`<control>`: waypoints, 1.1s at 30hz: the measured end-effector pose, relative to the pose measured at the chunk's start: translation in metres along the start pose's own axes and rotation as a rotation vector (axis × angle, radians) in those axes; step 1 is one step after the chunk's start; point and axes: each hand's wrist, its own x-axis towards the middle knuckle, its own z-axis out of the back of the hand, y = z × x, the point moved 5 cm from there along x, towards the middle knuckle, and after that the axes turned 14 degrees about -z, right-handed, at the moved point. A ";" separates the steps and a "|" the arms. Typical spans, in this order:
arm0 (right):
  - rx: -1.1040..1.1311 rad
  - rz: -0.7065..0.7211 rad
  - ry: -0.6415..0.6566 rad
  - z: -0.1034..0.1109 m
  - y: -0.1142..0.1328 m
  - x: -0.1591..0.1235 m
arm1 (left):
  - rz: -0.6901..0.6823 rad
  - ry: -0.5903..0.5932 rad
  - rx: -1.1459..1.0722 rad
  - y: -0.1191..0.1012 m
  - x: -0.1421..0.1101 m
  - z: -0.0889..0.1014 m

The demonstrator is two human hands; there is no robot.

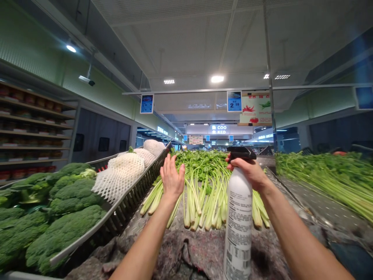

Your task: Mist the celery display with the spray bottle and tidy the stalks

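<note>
A white spray bottle (239, 221) with a black trigger head hangs upright from my right hand (247, 169), whose fingers wrap round its neck. Behind it, bunches of celery (204, 186) lie side by side on a metal shelf, leaves to the back and pale stalk ends toward me. My left hand (172, 177) is raised over the left part of the celery, fingers stretched out, holding nothing. Whether it touches the leaves I cannot tell. A grey-brown felt cloth (186, 252) lies crumpled along the front, below the stalk ends.
Left of the celery runs a black slatted divider (128, 198). Beyond it are broccoli heads (70, 190) and produce in white foam netting (119, 175). A mirror (320, 171) on the right reflects the celery. Price signs (234, 102) hang from a rail above.
</note>
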 end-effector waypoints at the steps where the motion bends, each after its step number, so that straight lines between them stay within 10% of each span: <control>1: 0.019 0.006 -0.021 0.004 0.000 0.002 | -0.008 0.004 0.002 -0.003 0.001 -0.003; 16: -0.052 -0.071 0.018 -0.004 -0.011 0.036 | -0.198 0.091 0.147 -0.009 -0.014 -0.047; 33: 0.067 -0.053 -0.167 0.040 -0.007 0.022 | -0.221 0.017 -0.086 -0.018 -0.022 -0.040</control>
